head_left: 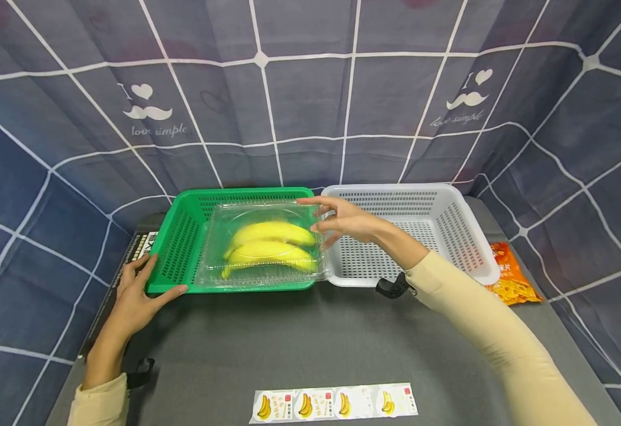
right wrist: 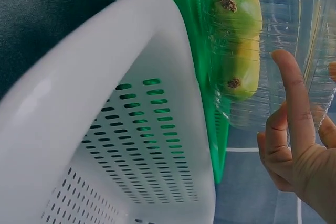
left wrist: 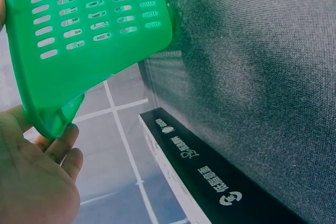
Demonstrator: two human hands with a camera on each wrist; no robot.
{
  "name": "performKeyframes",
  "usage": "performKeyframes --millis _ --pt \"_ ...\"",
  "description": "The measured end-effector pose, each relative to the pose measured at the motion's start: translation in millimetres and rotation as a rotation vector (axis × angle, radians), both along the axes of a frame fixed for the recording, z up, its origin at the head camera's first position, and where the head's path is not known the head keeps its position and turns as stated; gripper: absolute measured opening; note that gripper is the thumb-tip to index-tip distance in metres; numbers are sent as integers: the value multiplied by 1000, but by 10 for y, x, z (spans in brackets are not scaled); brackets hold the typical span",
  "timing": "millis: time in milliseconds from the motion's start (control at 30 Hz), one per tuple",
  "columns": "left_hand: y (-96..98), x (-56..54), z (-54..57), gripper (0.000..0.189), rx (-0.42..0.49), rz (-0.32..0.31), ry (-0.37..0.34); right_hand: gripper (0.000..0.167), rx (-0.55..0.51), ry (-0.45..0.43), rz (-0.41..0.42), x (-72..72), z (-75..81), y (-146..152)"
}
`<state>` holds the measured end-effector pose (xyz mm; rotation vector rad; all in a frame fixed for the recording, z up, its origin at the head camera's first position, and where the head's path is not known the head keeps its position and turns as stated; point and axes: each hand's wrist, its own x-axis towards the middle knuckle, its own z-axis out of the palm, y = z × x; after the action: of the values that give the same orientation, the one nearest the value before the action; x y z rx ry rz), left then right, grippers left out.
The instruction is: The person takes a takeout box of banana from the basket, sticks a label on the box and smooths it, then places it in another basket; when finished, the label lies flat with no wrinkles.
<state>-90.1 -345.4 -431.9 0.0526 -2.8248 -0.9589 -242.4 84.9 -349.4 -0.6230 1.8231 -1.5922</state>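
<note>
Where the grey table [head_left: 225, 343] meets the tile-patterned curtain [head_left: 310, 100], a white basket [head_left: 465, 236] and a green basket [head_left: 174, 248] stand side by side, the green one to the left; a clear lidded container [head_left: 216, 242] lies over the green basket, its right end reaching past that basket's right rim; the left hand [head_left: 137, 296] grips the green basket's left front corner; the right hand [head_left: 347, 220], fingers spread, is at the container's right end, though whether it touches I cannot tell; yellow bananas [head_left: 273, 254] lie inside the container; a strip of banana stickers [head_left: 337, 403] lies nearest the person.
</note>
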Motion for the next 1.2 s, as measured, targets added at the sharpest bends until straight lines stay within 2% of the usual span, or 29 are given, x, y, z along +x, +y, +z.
performKeyframes --millis 200,367,800,933,1200 --pt "-7 -1 -39 100 -4 -14 22 65 6 22 -6 79 -1 128" --pt "8 31 -55 99 18 -22 -1 65 0 15 -8 221 -27 242" --pt "57 53 -71 99 17 -21 -5 67 -20 38 11 530 -73 458" --pt "55 30 -59 98 27 -30 5 67 -22 73 17 676 -77 559" --pt "18 25 -24 98 37 -39 11 66 28 167 13 1086 -138 724"
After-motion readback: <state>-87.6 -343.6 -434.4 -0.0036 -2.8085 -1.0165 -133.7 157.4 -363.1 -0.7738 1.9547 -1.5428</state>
